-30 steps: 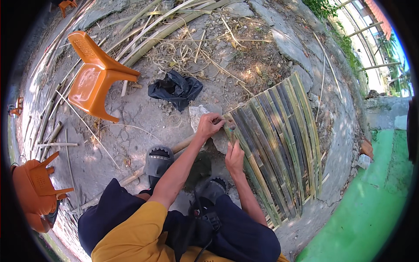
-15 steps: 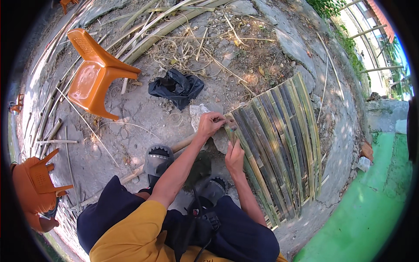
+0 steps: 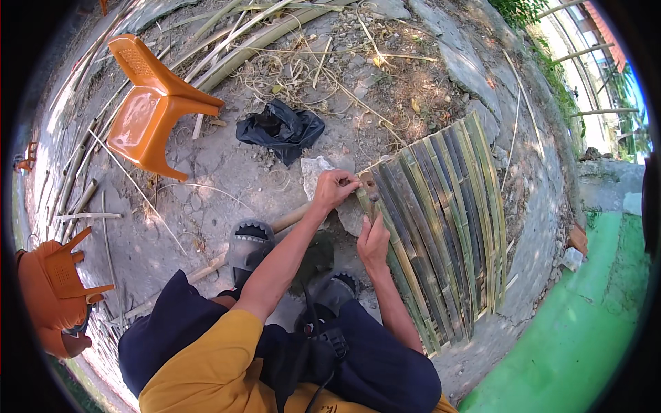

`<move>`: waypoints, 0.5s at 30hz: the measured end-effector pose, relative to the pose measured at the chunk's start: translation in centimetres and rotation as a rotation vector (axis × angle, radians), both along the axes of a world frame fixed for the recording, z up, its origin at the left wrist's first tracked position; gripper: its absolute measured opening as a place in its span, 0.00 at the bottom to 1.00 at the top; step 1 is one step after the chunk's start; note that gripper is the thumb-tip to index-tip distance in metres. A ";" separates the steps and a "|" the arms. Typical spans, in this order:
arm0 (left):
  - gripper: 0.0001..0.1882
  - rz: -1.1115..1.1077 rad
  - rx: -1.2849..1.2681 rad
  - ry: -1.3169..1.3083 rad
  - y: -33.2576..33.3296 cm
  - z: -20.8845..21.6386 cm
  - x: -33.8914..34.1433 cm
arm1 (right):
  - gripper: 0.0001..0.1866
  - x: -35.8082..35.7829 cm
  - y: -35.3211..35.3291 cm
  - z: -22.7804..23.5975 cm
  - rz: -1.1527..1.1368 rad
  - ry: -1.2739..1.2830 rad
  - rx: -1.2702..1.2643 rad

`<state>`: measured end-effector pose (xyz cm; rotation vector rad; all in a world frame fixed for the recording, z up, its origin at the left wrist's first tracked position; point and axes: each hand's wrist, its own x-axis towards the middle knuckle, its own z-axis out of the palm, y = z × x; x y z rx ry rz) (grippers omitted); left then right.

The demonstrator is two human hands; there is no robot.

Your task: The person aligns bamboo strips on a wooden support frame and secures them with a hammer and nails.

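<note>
A panel of split bamboo slats (image 3: 441,213), green, tan and dark, lies on the ground at my right, its slats side by side. My left hand (image 3: 334,188) is closed in a pinch at the near-left far corner of the panel; whatever its fingertips hold is too small to make out. Wrapped round the handle of a small hammer (image 3: 373,195), my right hand (image 3: 373,242) is just below that corner. The hammer's head is over the end of the outermost slat, close to my left fingertips. Beneath my left hand lies a pale stone (image 3: 315,166).
An orange plastic chair (image 3: 148,113) stands at the far left, near a black plastic bag (image 3: 281,131). Bamboo poles (image 3: 241,58) and thin strips lie beyond. A wooden pole (image 3: 206,275) runs by my feet. A person in orange (image 3: 41,296) is at the left edge.
The hammer head has risen slightly, away from my right hand's side toward the panel's corner. My left hand stays pinched at the same corner, shifted only a little.
</note>
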<state>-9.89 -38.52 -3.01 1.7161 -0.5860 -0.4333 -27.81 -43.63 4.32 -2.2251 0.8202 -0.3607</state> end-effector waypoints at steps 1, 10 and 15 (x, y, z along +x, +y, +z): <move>0.06 -0.002 -0.002 0.005 0.2 0.1 -0.5 | 0.15 -0.2 0.1 -0.1 0.008 -0.061 -0.018; 0.08 0.005 0.050 -0.029 0.2 0.6 -0.2 | 0.15 0.3 0.1 1.6 0.016 -0.234 -0.110; 0.08 -0.035 0.063 -0.024 0.1 0.3 0.0 | 0.16 -0.4 0.0 -0.7 -0.022 0.108 0.018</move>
